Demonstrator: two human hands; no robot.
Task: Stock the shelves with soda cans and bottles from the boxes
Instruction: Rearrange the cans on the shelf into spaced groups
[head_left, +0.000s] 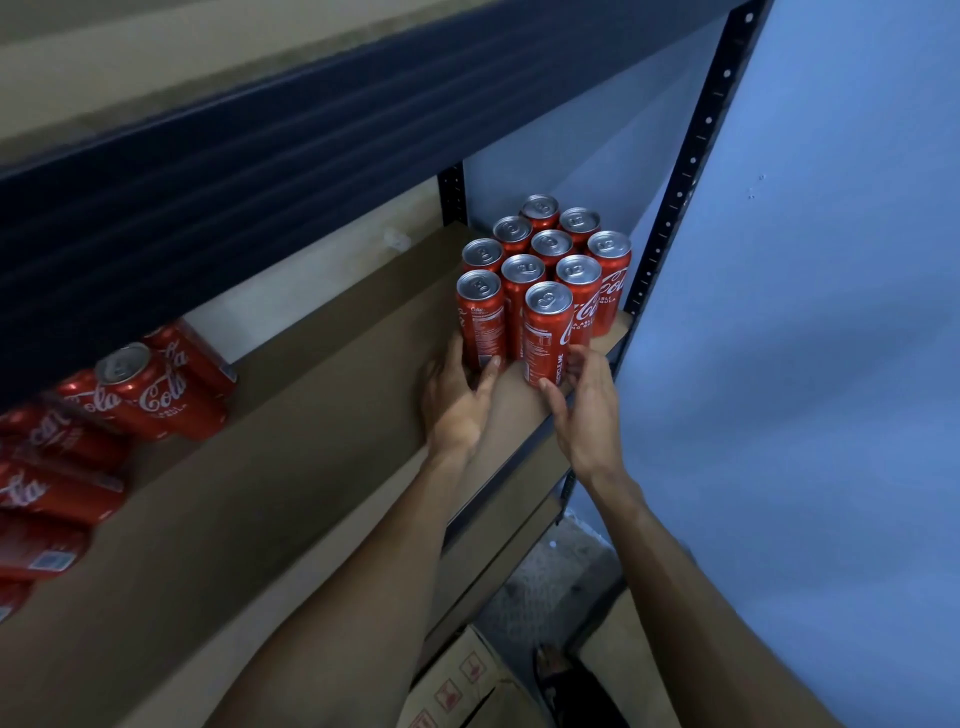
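Brown shelf (311, 441), 10 cola cans (551, 244) upright.
Left hand (457, 400) clasps front-left can (480, 322); right hand (589, 415) clasps nearest can (545, 332).

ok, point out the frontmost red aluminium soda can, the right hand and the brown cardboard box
Frontmost red aluminium soda can (545, 332): head view, side wall.
Right hand (587, 421): head view, back of hand.
Brown cardboard box (478, 691): head view, printed top.
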